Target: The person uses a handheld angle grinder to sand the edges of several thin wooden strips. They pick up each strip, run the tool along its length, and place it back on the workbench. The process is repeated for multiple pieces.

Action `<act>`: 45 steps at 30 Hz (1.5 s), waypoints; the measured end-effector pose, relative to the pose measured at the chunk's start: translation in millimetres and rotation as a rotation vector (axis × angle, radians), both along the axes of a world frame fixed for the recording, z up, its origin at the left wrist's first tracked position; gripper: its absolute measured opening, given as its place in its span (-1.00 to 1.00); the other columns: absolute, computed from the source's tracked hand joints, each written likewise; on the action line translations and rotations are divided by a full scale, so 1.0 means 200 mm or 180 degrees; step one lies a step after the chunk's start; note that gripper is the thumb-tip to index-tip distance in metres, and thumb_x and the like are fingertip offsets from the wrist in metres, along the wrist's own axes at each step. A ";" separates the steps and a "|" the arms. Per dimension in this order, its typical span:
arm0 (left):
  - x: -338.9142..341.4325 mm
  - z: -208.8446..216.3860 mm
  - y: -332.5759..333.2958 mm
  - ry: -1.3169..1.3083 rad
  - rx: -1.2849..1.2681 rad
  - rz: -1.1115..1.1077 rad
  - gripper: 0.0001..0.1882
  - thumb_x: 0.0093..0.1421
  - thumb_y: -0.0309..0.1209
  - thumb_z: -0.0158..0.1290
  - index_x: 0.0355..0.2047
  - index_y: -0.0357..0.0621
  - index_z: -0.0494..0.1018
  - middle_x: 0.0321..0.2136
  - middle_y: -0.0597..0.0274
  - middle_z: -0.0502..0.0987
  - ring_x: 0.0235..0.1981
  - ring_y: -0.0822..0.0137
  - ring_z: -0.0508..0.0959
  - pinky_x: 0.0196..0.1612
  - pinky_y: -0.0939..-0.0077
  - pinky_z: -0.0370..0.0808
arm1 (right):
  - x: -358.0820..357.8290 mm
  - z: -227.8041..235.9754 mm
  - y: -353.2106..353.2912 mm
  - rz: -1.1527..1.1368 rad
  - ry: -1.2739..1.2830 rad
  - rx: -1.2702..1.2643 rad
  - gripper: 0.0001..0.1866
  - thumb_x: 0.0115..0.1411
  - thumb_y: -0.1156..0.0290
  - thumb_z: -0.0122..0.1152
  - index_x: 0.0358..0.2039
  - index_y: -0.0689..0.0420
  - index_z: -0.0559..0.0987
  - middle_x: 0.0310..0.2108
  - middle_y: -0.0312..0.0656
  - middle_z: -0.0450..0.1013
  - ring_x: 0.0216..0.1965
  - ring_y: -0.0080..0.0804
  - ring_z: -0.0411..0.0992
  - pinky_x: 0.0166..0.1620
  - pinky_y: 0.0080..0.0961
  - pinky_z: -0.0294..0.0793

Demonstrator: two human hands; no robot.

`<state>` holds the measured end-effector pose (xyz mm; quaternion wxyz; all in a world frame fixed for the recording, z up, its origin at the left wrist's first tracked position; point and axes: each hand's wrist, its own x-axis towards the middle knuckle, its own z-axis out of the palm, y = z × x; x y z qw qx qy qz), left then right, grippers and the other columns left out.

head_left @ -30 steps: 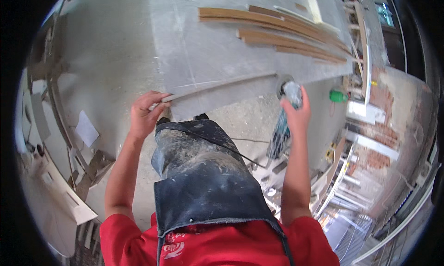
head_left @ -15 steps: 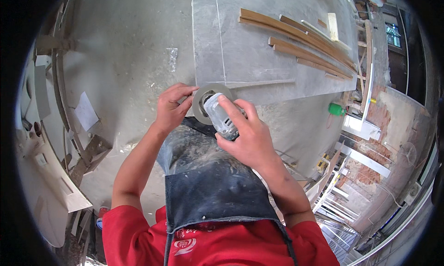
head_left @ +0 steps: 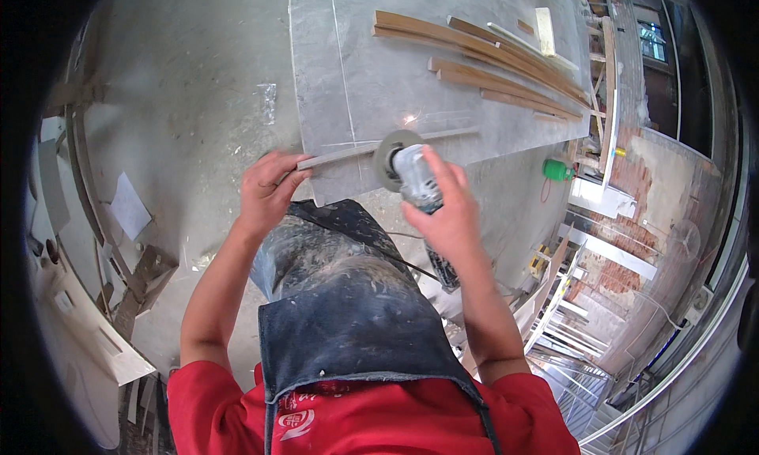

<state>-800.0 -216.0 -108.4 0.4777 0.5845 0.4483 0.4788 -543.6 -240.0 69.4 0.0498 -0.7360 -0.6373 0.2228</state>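
My right hand [head_left: 452,214] is closed round the body of a pale, dust-coated angle grinder [head_left: 417,174]. The round grinding disc [head_left: 389,161] lies against or just over a long, thin grey strip [head_left: 340,156] near the table's front edge; exact contact cannot be told. Just beyond the disc shows a small bright orange glow [head_left: 409,119], like sparks. My left hand [head_left: 269,188] pinches the strip's left end, which sticks out past the table's corner. The grinder's dark rear end shows below my right wrist.
Several brown wooden mouldings [head_left: 482,52] lie across the far right of the grey table [head_left: 320,67], beside a short cream block [head_left: 545,32]. A green container [head_left: 557,169] stands right of the table. Boards and a white sheet [head_left: 130,207] are at left.
The grinder in my right hand has moved rightward, away from my left hand, along the strip. A bright glow has appeared beyond the disc. The view has shifted slightly, and my left hand keeps its pinch.
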 end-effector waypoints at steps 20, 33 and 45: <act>-0.10 0.07 -0.04 -0.0741 -0.0502 0.0178 -0.88 0.25 -0.62 0.21 -0.20 -0.29 0.66 -0.22 0.12 0.60 -0.22 0.26 0.62 -0.16 0.40 0.58 | 0.81 -0.10 -0.11 -0.2298 0.0673 0.1088 -0.11 0.01 0.46 0.50 0.40 0.20 0.38 0.26 -0.06 0.44 0.18 -0.31 0.46 0.23 -0.40 0.41; 0.17 1.05 0.54 -0.2645 0.1200 -0.0556 -0.88 0.43 -0.54 -0.01 -0.07 -0.14 0.33 -0.07 -0.28 0.59 -0.12 -0.04 0.68 0.02 -0.11 0.64 | 0.62 0.07 -0.52 -0.3120 0.1921 0.2086 -0.11 0.03 0.62 0.43 0.42 0.19 0.34 0.19 -0.12 0.47 0.04 -0.41 0.50 0.10 -0.48 0.50; 0.89 0.66 0.35 0.1376 0.2144 -0.2317 -0.77 0.13 -0.58 0.30 -0.25 -0.20 0.48 -0.18 0.08 0.64 -0.20 -0.02 0.63 -0.14 0.19 0.59 | 0.56 -0.18 -0.77 -0.3675 0.5257 0.1537 -0.03 0.02 0.45 0.34 0.49 0.06 0.22 -0.09 0.02 0.56 -0.40 -0.14 0.65 -0.37 -0.21 0.73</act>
